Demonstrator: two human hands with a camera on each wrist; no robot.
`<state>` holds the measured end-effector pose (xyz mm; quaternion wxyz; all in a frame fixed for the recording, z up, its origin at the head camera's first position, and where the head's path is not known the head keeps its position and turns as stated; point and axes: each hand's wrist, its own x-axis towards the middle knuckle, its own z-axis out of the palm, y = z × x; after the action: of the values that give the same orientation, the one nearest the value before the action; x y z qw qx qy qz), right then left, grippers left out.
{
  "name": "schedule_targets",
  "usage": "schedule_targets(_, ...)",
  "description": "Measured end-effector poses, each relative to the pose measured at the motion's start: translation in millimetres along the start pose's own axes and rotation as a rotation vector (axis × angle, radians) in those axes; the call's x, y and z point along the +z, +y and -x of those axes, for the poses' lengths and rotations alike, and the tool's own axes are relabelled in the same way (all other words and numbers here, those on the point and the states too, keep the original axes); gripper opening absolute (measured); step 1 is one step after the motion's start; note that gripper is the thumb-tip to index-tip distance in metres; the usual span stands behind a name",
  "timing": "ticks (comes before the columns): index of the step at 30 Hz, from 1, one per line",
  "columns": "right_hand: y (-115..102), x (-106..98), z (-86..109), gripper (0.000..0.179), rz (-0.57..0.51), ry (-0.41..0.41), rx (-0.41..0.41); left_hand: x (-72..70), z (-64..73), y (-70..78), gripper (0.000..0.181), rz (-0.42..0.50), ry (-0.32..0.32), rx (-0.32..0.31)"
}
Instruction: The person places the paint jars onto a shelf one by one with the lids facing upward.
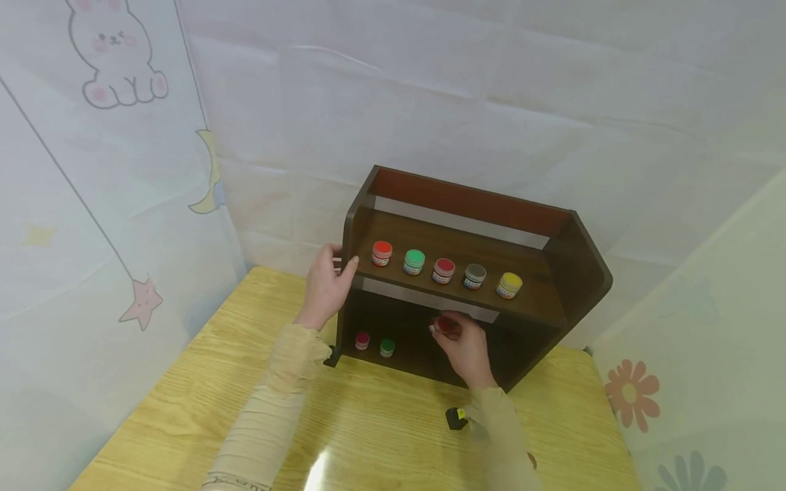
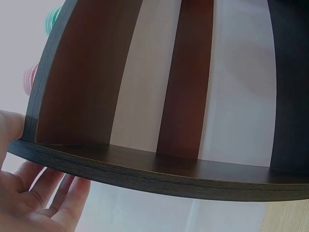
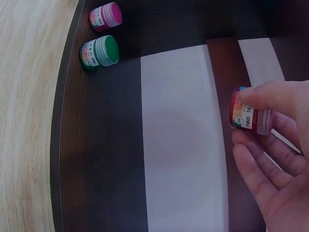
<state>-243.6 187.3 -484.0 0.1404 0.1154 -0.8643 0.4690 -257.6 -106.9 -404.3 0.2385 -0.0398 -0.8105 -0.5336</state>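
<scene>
I have the red paint jar (image 3: 245, 113) pinched between the thumb and fingers of my right hand (image 1: 467, 346), its cap uppermost and its long axis close to upright, so it lies right within that grasp and well away from my other hand. It hangs in the opening beneath the upper board (image 1: 454, 235), above the lower board (image 1: 414, 363) and to the right of the green paint jar (image 3: 100, 52) and magenta paint jar (image 3: 105, 17) standing there. My left hand (image 1: 325, 285) grips the wooden rack's left side panel (image 1: 358, 218), thumb around its front edge.
</scene>
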Motion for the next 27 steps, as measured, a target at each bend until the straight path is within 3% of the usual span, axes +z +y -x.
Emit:
schedule_targets(7,6,9,-8.6,0.045,0.000,-0.027,0.009,0.2,0.2,0.2,0.035,0.000,-0.001,0.003)
schedule_targets(14,16,22,-11.1,0.036,0.003,-0.050,0.017,-0.1,0.4,-0.1,0.036,-0.001,-0.002,-0.004)
schedule_targets(20,23,33,-5.7,0.034,0.028,-0.047,0.038,-0.1,0.4,0.4,0.035,-0.013,-0.006,-0.005)
schedule_targets(27,28,42,2.6,0.034,0.047,-0.107,0.073,-0.2,0.1,0.0,0.034,-0.001,-0.003,-0.002)
